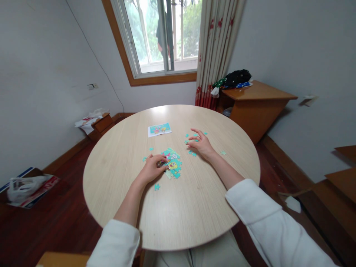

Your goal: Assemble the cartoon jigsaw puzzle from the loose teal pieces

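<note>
A partly joined jigsaw puzzle (172, 166) with yellow, pink and turquoise cartoon figures lies near the middle of the round table (111, 178). My left hand (152, 167) rests at its left edge, thumb and fingers apart and touching it, covering part of the picture. To the right, my right hand (202, 145) hovers among loose turquoise puzzle pieces with its fingers spread. Its thumb tip is close to one of them; whether they touch I cannot tell. Single pieces lie left of the puzzle, and another puzzle piece (157, 187) is nearer to me.
Behind the puzzle lies a printed reference picture (160, 129). One loose piece (223, 152) sits right of my right forearm. A wooden desk (258, 92) with a pile of cloth (237, 78) stands at back right, beside the curtain (217, 48) and window.
</note>
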